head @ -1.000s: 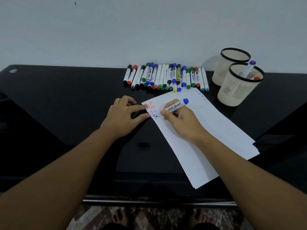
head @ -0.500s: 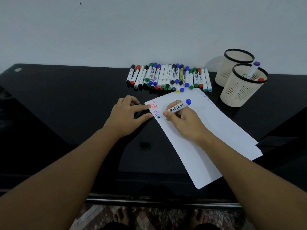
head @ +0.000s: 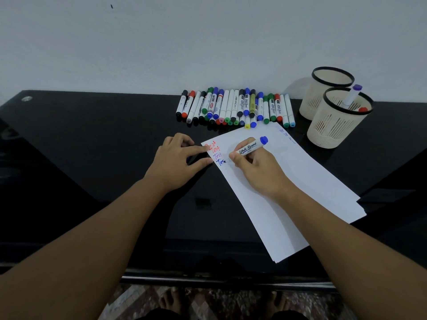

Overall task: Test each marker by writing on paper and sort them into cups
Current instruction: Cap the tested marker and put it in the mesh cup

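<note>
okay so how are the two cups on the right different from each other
The near cup holds a purple-capped marker leaning on its rim, plus something red at the edge; no marker sticks out of the far cup, though its inside is hidden. The near cup stands closer to the paper and partly covers the far cup, which sits back by the wall. Both are cream, slotted, with black rims.

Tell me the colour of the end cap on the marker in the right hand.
Blue: the white whiteboard marker has a blue end cap, in the head view.
</note>
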`<act>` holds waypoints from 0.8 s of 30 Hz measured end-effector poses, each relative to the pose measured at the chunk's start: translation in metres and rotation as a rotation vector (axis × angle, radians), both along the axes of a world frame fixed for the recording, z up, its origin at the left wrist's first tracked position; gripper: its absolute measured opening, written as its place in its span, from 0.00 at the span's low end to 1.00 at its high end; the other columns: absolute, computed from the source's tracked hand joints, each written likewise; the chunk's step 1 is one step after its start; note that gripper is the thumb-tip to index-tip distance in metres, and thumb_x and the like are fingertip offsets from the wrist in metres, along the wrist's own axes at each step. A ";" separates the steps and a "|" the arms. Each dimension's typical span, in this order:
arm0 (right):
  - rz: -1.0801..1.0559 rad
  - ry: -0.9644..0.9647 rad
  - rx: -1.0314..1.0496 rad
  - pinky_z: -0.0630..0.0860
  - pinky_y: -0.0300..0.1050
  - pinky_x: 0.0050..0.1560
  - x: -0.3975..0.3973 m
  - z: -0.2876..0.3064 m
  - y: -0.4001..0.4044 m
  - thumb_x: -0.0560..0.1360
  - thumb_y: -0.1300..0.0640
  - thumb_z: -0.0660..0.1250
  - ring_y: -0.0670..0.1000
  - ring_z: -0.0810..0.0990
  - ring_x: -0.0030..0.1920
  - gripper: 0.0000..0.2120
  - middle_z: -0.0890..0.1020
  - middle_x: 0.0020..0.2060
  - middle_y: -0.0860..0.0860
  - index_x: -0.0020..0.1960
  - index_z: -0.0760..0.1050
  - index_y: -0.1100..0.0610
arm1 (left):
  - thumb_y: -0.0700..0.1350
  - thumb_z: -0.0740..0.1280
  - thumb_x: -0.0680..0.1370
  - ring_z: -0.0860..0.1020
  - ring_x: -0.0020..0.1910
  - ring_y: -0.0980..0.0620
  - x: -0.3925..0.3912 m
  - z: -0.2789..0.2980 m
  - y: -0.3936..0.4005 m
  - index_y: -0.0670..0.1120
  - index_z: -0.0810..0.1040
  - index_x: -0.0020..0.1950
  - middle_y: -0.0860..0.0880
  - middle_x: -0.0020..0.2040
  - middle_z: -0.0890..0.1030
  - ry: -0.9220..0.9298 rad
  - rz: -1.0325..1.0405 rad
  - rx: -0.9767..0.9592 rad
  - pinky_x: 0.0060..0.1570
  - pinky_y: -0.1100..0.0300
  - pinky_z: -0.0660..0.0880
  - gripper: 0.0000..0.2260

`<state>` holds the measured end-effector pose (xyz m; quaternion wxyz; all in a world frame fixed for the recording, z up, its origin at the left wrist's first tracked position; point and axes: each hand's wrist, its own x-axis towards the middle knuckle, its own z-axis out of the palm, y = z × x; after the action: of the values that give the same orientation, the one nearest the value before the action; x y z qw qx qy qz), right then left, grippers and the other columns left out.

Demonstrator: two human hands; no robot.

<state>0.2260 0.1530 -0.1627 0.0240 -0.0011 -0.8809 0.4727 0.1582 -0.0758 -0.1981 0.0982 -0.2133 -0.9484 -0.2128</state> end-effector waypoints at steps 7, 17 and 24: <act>-0.006 0.023 0.003 0.79 0.52 0.55 -0.003 0.000 -0.001 0.83 0.48 0.65 0.49 0.81 0.48 0.06 0.82 0.45 0.49 0.55 0.76 0.50 | 0.74 0.56 0.75 0.67 0.61 0.54 0.001 0.000 0.000 0.65 0.78 0.66 0.58 0.61 0.70 0.011 0.001 0.012 0.61 0.51 0.69 0.26; 0.006 0.009 -0.038 0.79 0.52 0.57 0.000 0.000 0.000 0.83 0.48 0.65 0.50 0.82 0.50 0.05 0.83 0.45 0.49 0.55 0.76 0.49 | 0.71 0.59 0.75 0.67 0.62 0.54 0.002 0.002 0.001 0.64 0.78 0.67 0.57 0.62 0.70 -0.006 0.003 0.001 0.63 0.52 0.67 0.24; -0.029 0.025 -0.067 0.80 0.53 0.57 -0.001 0.000 0.001 0.83 0.48 0.65 0.51 0.82 0.50 0.07 0.83 0.46 0.51 0.54 0.77 0.50 | 0.71 0.59 0.76 0.66 0.63 0.54 0.002 0.004 0.001 0.64 0.78 0.68 0.57 0.63 0.70 -0.015 0.006 -0.020 0.64 0.51 0.67 0.24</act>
<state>0.2251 0.1536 -0.1627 0.0419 -0.0085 -0.8642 0.5014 0.1603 -0.0745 -0.1939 0.0893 -0.2099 -0.9519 -0.2047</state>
